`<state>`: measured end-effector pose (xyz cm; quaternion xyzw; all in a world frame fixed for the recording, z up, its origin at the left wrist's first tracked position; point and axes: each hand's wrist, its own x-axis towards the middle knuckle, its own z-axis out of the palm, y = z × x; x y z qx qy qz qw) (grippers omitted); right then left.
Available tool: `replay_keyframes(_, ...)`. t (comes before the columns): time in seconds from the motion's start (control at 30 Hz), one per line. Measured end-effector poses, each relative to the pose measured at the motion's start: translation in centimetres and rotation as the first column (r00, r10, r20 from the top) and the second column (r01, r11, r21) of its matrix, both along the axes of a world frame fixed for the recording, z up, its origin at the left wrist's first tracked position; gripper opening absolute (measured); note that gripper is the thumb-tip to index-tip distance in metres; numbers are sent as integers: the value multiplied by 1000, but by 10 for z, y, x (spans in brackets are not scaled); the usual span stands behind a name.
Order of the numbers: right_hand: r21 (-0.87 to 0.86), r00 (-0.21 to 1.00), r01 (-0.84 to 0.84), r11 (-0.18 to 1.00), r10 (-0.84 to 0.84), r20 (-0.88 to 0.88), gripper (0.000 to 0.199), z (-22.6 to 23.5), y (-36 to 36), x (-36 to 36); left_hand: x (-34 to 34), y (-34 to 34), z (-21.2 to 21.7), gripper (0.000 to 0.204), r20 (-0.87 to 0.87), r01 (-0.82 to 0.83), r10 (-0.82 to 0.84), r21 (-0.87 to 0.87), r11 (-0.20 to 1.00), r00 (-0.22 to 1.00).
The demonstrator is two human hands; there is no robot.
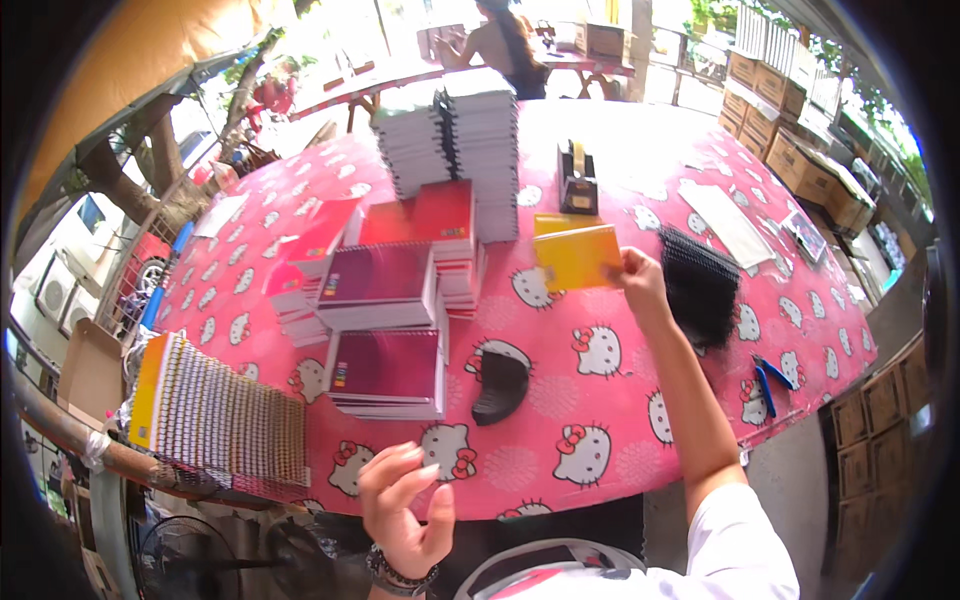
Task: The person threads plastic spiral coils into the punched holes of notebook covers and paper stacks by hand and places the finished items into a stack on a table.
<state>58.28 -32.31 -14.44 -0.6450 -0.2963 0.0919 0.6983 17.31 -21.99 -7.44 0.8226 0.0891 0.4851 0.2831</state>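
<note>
My right hand (645,285) pinches the right edge of a yellow notebook cover (580,260), held over the middle of the table. Partly behind it shows a second yellow piece (565,222). Whether that piece lies on the table or is also held, I cannot tell. A pile of black spiral binding coils (697,290) lies just right of my right wrist. My left hand (405,505) hovers at the table's front edge, fingers apart and slightly curled, with nothing in it. Beyond it are stacked purple notebooks (385,365) and a curved black object (500,388).
Red notebooks (445,212) and tall stacks of spiral-bound pages (482,150) stand behind the purple ones. A row of yellow-covered spiral notebooks (220,415) fills the left corner. A tape dispenser (577,185), blue-handled pliers (768,385) and cartons (800,165) are rightward. Someone (505,50) sits far back.
</note>
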Motion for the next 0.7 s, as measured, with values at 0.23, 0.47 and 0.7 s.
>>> replay_keyframes(0.23, -23, 908, -404, 914, 404, 110, 26, 11, -58, -207, 63, -19, 3, 33, -386, 40, 110, 361, 932, 916)
replay_keyframes(0.47, -329, 906, 38, 944, 107, 410, 12, 6, -93, -137, 62, -12, -24, 39, -427, 199, -85, 231, 952, 900)
replay_keyframes(0.7, -602, 713, 500, 623, 98, 694, 15, -11, -112, -78, 60, -13, -39, 34, -391, 212, -83, 301, 930, 917)
